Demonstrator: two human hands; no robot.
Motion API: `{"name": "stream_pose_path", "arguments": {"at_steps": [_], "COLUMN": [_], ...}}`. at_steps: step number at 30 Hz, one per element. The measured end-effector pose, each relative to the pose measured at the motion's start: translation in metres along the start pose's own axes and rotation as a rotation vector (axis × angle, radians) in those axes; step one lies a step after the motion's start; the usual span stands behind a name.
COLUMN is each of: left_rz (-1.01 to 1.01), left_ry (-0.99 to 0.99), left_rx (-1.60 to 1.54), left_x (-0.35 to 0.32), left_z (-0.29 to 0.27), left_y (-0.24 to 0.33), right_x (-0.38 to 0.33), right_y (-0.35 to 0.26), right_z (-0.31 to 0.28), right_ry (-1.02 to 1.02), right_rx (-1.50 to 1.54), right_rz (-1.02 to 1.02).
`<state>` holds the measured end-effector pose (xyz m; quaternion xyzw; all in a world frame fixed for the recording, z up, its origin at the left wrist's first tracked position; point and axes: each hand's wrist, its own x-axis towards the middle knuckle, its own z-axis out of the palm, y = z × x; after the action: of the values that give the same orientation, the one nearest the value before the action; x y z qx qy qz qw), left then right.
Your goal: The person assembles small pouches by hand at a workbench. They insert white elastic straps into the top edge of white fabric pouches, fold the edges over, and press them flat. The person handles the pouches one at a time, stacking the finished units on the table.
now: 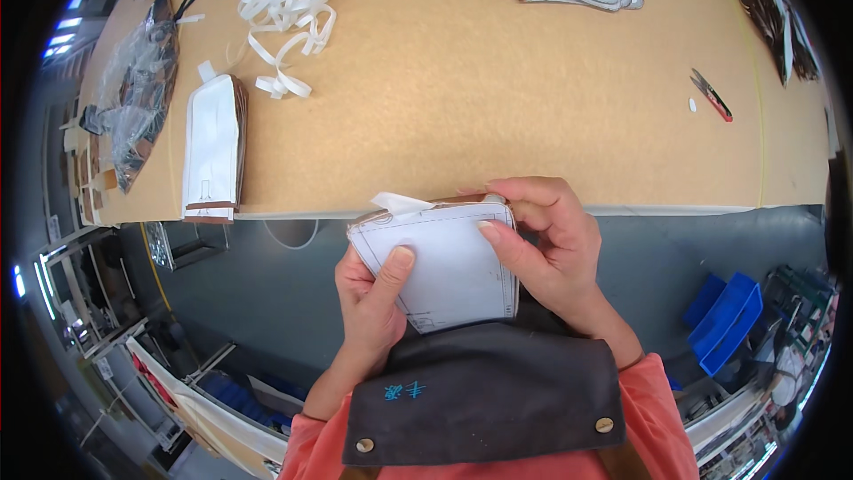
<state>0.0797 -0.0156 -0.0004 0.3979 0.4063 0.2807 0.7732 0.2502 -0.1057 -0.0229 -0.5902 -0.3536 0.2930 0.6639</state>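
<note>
I hold a white-faced stack of cut pieces (449, 262) just off the bench (462, 98) edge, its long axis running away from me, rounded end pointing to the bench. My left hand (369, 298) fingers clamp its left side (thumb on top); my right hand (546, 244) fingers pinch the far right corner.

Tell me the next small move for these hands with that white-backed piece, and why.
Probably pinch the lifted white tab with the right hand and peel it back. The tab already stands up at the top edge of the white-backed piece, and the left hand steadies the piece with its thumb.
</note>
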Motion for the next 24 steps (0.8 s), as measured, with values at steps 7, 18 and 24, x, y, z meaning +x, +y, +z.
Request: {"name": "stream_pose_path", "arguments": {"at_steps": [7,18,24], "left_rz": [-0.039,-0.012,0.008], "left_ry": [-0.029,-0.048,-0.018], "left_rx": [0.004,0.022,-0.082], "left_x": [-0.002,-0.002,0.003], "left_z": [-0.003,-0.006,-0.010], "left_y": [0.002,-0.003,0.005], "right_x": [0.004,0.007,-0.003], "right_y": [0.004,-0.009,-0.014], "right_z": [-0.009,-0.019,0.008], "right_ry": [-0.077,-0.218,-0.068], "right_rx": [-0.189,-0.242,0.233], "right_rz": [-0.161,-0.152,0.026]}}
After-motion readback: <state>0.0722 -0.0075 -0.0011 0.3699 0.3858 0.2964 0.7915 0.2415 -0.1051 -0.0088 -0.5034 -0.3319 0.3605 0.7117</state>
